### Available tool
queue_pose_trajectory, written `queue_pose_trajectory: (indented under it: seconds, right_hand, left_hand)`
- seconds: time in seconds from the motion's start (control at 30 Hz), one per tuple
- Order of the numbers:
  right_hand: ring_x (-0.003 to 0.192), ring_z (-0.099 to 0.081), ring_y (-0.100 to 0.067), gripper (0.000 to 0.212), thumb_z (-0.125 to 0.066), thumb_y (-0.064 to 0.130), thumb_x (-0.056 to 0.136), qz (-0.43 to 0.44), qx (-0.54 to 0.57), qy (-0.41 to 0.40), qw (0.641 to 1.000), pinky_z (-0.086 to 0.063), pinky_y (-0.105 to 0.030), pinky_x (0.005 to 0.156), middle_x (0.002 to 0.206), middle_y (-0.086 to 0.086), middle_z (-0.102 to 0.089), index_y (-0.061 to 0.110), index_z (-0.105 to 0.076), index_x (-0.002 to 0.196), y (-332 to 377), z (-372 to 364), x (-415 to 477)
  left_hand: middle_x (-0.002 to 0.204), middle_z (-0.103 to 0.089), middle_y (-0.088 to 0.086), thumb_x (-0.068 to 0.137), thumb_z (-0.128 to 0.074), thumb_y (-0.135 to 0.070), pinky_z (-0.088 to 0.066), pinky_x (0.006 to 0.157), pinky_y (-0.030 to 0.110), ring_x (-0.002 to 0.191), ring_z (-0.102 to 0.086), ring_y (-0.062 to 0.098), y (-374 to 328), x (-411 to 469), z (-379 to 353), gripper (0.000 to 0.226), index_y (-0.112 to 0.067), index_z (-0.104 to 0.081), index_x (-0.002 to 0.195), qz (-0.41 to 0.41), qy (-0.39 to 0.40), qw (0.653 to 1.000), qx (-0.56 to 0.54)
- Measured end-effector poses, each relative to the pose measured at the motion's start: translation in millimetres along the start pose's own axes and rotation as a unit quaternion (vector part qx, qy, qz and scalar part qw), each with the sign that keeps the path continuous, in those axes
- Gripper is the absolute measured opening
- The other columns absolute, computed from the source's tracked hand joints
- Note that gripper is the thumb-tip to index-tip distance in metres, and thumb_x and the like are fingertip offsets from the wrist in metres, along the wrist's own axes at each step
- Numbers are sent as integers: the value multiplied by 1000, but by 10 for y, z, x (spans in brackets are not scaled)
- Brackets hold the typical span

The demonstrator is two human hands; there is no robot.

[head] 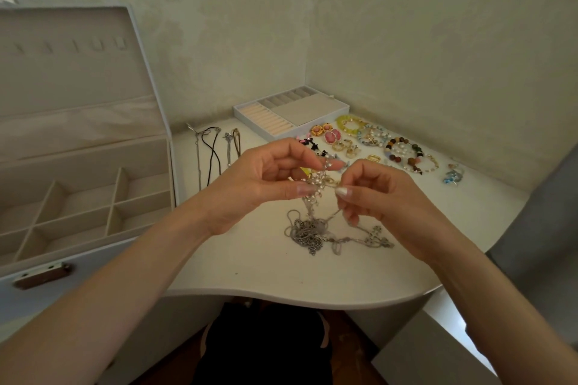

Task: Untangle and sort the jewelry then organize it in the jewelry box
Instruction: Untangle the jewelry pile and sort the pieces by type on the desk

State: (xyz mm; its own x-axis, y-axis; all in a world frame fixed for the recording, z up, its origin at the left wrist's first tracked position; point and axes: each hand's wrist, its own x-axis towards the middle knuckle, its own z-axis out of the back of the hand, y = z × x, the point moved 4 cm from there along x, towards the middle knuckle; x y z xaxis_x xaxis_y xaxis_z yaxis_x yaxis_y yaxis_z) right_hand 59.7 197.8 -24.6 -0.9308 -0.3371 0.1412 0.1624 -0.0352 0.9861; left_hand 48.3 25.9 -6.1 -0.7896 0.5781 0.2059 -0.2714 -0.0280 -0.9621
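Note:
My left hand [266, 178] and my right hand [375, 194] are raised above the white table [256, 266], both pinching a tangle of silver and pearl chains [316, 184]. The rest of the tangle [312, 233] hangs down and lies heaped on the table below my hands. The white jewelry box [78, 206] stands open at the left, its divided compartments holding nothing that I can see. Sorted necklaces [215, 150] lie in a row behind my left hand. Earrings [331, 134] and beaded bracelets [403, 150] lie at the back right.
A removable tray [291, 112] with ring rolls and compartments sits at the back by the wall corner. A blue piece [453, 175] lies at the far right. The table's curved front edge runs just below my forearms. Grey furniture stands at the right.

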Motion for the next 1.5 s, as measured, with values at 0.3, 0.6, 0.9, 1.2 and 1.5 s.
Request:
queue_pose_trajectory:
  seconds: [0.3, 0.6, 0.9, 1.2, 1.5]
  right_hand:
    - [53, -47, -10, 19, -72, 27, 65, 18, -84, -17, 996, -42, -18, 52, 63, -3, -59, 13, -72, 77, 130, 28, -19]
    - [49, -36, -5, 14, -73, 28, 67, 49, -108, -54, 992, -32, -12, 47, 57, 0, -51, 14, -71, 72, 207, 13, -23]
    - [39, -41, -8, 17, -68, 24, 70, 64, -73, -39, 995, -33, -15, 41, 52, -5, -60, 8, -66, 76, 248, 14, -54]
    - [44, -48, -8, 9, -69, 10, 78, 15, -100, -7, 995, -38, -15, 45, 52, -1, -57, 5, -62, 76, 131, 72, -61]
    - [47, -40, -3, 5, -75, 22, 78, -11, -275, -28, 961, -35, -14, 48, 70, 13, -66, 21, -70, 77, 1, 110, -16]
  left_hand:
    - [113, -67, -10, 80, -64, 0, -48, 75, 17, 74, -52, 8, -69, -22, -14, 36, -11, -63, 114, 1, 0, 998, 59]
    - [61, -54, -15, 74, -74, -7, -42, 62, 13, 62, -48, 3, -77, -19, -54, 38, -22, -67, 109, 4, -37, 992, 119]
    - [85, -68, 5, 60, -77, -26, -51, 76, 34, 72, -58, 12, -23, -7, -48, 42, -24, -69, 102, 25, -68, 989, 128]
    - [105, -71, -7, 83, -65, -9, -47, 74, 22, 74, -58, -1, -78, 3, -15, 22, -23, -70, 100, -11, -100, 985, 140]
    - [105, -72, 0, 84, -60, 3, -51, 88, 24, 101, -65, 17, -92, 34, 29, 21, -8, -66, 100, -39, -105, 992, 58]
